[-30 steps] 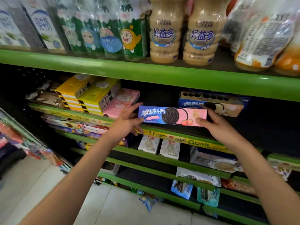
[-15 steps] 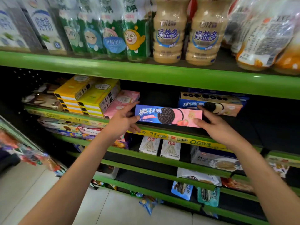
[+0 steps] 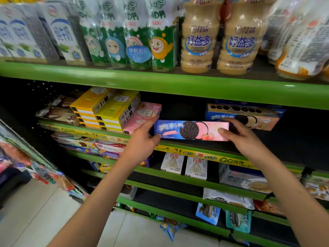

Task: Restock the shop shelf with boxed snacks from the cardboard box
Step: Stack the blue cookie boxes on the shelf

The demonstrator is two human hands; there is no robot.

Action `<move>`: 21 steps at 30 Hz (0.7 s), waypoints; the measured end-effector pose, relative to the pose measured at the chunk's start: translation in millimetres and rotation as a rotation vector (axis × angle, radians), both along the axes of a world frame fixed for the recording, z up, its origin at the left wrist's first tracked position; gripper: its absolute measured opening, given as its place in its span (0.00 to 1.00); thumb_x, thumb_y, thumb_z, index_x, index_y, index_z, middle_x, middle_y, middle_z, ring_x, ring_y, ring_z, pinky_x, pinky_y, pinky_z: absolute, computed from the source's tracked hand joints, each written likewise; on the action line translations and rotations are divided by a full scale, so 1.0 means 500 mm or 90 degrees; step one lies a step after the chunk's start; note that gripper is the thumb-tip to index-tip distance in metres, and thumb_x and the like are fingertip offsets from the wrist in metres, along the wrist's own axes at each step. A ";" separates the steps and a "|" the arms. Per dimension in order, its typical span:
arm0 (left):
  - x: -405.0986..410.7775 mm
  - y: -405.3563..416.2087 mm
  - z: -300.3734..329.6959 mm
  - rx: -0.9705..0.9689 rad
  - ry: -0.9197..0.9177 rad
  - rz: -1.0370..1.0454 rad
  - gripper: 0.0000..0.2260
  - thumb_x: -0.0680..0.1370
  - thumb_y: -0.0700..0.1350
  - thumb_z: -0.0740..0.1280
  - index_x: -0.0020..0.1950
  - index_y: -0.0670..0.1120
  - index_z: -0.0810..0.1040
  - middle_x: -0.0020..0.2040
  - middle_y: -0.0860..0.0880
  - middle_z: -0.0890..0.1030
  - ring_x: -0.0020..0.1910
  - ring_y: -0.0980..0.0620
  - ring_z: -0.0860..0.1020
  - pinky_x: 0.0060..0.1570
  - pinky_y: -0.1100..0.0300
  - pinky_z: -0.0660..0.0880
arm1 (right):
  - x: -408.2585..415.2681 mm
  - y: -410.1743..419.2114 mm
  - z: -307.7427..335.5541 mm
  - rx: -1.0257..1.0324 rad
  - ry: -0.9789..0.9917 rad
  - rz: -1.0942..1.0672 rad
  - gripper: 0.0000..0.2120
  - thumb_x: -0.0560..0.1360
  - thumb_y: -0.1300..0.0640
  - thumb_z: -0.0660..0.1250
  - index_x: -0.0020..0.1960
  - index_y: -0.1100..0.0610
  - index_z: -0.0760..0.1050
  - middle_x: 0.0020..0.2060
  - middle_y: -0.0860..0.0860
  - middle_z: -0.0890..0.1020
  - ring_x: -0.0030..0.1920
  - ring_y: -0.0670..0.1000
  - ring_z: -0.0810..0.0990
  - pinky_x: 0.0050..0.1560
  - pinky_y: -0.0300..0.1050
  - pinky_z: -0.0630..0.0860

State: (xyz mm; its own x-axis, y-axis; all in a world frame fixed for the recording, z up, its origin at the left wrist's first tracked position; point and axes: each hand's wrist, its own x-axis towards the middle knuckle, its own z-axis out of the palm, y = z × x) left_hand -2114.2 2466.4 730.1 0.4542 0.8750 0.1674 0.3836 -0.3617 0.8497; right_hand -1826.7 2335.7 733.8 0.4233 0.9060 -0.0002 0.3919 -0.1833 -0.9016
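Oreo box [image 3: 191, 130] at frame centre, held level just above the green shelf edge [image 3: 178, 148], between pink box [image 3: 142, 115] and stocked Oreo box [image 3: 242, 116]. Gripped endwise: left hand [image 3: 142, 139] and right hand [image 3: 240, 138] each clasping one end. Likely light, stiff, crushable; grip short ends, not the faces.

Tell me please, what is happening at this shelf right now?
A person is restocking snacks. The left hand and the right hand hold a blue and pink cookie box by its two ends, level, at the front of the green shelf. The box sits in the gap between a pink box on the left and another cookie box further back on the right. Whether it already rests on the shelf cannot be told.
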 end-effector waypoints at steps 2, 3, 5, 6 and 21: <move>-0.005 -0.001 0.004 0.069 0.036 0.017 0.27 0.77 0.42 0.69 0.74 0.56 0.68 0.37 0.54 0.78 0.29 0.58 0.74 0.28 0.73 0.66 | 0.001 -0.002 -0.002 -0.002 -0.002 0.003 0.14 0.74 0.40 0.70 0.57 0.28 0.73 0.53 0.30 0.77 0.48 0.26 0.76 0.49 0.36 0.69; -0.008 0.001 0.006 0.098 0.053 0.026 0.26 0.77 0.43 0.69 0.74 0.54 0.68 0.40 0.53 0.77 0.32 0.59 0.74 0.29 0.74 0.66 | 0.001 -0.002 -0.003 -0.002 -0.005 0.002 0.14 0.73 0.39 0.70 0.57 0.29 0.73 0.52 0.30 0.79 0.48 0.27 0.76 0.49 0.37 0.70; -0.012 0.005 0.011 0.139 0.078 0.037 0.24 0.77 0.43 0.69 0.73 0.51 0.70 0.48 0.51 0.75 0.40 0.57 0.73 0.33 0.76 0.67 | 0.000 0.001 -0.004 -0.006 -0.012 0.004 0.14 0.72 0.37 0.70 0.56 0.28 0.74 0.51 0.32 0.80 0.50 0.33 0.78 0.52 0.40 0.72; -0.013 0.007 0.013 0.151 0.081 0.038 0.23 0.78 0.43 0.69 0.73 0.49 0.70 0.52 0.51 0.74 0.43 0.56 0.73 0.35 0.78 0.67 | -0.001 0.002 -0.004 -0.010 -0.018 0.006 0.14 0.71 0.36 0.70 0.55 0.28 0.74 0.53 0.33 0.81 0.53 0.36 0.78 0.54 0.43 0.72; -0.005 0.005 -0.004 0.112 0.002 -0.009 0.31 0.77 0.38 0.70 0.77 0.50 0.64 0.57 0.50 0.73 0.47 0.73 0.73 0.40 0.79 0.68 | -0.004 0.006 -0.004 -0.033 0.028 -0.008 0.26 0.62 0.28 0.65 0.59 0.30 0.74 0.62 0.37 0.78 0.63 0.43 0.75 0.66 0.48 0.68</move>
State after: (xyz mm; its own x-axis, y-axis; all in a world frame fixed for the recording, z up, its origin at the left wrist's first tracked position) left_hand -2116.8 2468.7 728.1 0.4676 0.8256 0.3158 0.3795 -0.5101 0.7719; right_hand -1828.5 2339.0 731.7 0.4330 0.8990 -0.0653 0.3502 -0.2345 -0.9068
